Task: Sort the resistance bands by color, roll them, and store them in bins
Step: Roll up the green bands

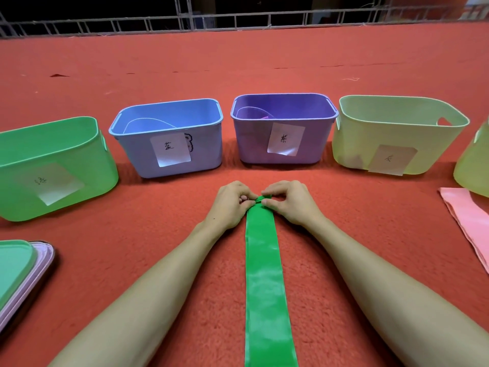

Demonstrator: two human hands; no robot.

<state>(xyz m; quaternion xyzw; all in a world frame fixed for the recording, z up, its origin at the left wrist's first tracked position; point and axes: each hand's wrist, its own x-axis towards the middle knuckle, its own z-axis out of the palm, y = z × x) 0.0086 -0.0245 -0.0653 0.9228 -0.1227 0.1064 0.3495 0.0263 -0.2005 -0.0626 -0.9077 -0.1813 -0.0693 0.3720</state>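
Nearest to me, the green band [264, 274] lies flat on the red carpet [132, 234], running from the bottom edge at 6 o'clock straight up to centre.

At 8 o'clock, a stack of lids [18, 268], green on top, sits at the left edge. At 9 o'clock stands the green bin [79, 154]. At 11 o'clock stands the blue bin [206, 147], with a blue strip [148, 124] curving inside it.

At centre, my left hand [232, 205] pinches the left side of the small roll [262, 200] at the band's far end. My right hand [288, 202] pinches its right side, fingers curled over it.

At 12 o'clock stands the purple bin [251, 144], with a purple strip [248, 111] inside. At 1 o'clock stands the pale yellow-green bin [357, 136]. Each of these four bins carries a paper label [170, 149].

At 3 o'clock an edge bin [473, 165] is cut off by the frame. The pink band [471, 218] lies flat on the carpet just below it.
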